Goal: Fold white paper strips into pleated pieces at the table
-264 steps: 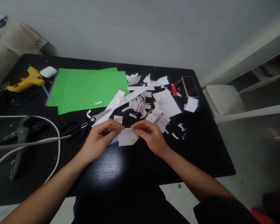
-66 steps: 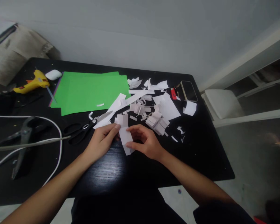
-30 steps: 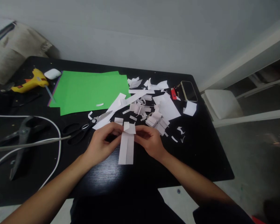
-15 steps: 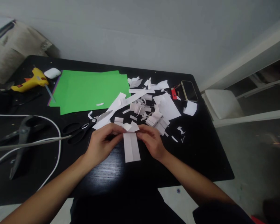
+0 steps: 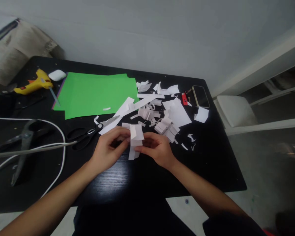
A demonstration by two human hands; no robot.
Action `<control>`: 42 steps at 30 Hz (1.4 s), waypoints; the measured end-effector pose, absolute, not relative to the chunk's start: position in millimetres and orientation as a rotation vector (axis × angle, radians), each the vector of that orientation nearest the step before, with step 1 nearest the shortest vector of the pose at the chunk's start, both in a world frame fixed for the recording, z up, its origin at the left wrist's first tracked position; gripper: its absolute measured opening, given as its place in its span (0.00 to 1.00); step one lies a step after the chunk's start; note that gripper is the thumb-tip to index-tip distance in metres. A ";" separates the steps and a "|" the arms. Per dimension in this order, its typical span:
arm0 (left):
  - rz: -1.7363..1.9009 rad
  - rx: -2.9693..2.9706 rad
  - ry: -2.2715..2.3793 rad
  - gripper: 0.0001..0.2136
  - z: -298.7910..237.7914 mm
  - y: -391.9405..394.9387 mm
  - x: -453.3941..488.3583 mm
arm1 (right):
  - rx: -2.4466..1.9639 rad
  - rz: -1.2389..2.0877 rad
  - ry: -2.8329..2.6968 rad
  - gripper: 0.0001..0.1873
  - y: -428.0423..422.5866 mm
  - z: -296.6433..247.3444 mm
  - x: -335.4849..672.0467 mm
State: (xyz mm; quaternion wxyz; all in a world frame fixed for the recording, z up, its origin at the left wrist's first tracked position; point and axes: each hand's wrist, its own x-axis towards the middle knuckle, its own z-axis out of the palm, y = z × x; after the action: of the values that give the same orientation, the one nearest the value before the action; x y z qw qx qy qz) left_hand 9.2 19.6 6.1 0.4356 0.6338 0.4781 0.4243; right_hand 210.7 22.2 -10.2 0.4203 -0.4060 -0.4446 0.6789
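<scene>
Both of my hands pinch one folded white paper piece (image 5: 135,139) just above the black table (image 5: 137,183). My left hand (image 5: 108,152) grips its left side with thumb and fingers closed. Fingers of my right hand (image 5: 157,149) curl round its right side. The paper stands partly upright, its top flaps bent apart and its lower end hanging between my hands. Black-handled scissors (image 5: 88,133) lie just left of my left hand.
A heap of white paper scraps (image 5: 162,114) lies beyond my hands, green sheets (image 5: 95,93) at the back left. A yellow glue gun (image 5: 35,84), pliers (image 5: 22,144) and a white cable (image 5: 56,144) are at the left. A phone (image 5: 201,96) and red lighter (image 5: 184,98) lie back right.
The paper strip, flat and pointing toward me half a second ago, is now lifted and folded shorter between my fingers. Both hands stay in the same spot.
</scene>
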 end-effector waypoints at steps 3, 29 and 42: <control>1.003 1.449 1.129 0.08 7.5 18.9 9.8 | -1.081 1.631 -1.122 0.20 22.7 -10.6 210.8; 1.111 1.719 1.057 0.04 -2.3 18.1 11.2 | -1.071 1.650 -1.019 0.17 23.3 -1.2 208.5; 1.159 1.655 1.134 0.01 1.4 19.6 15.7 | -0.956 1.702 -0.886 0.23 22.4 -5.9 206.3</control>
State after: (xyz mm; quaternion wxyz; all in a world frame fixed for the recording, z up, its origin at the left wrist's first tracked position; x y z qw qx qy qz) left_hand 15.7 19.6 1.4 0.4006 0.6545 0.4485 0.4583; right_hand 206.3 22.4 -5.9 0.4785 -0.3918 -0.3630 0.6970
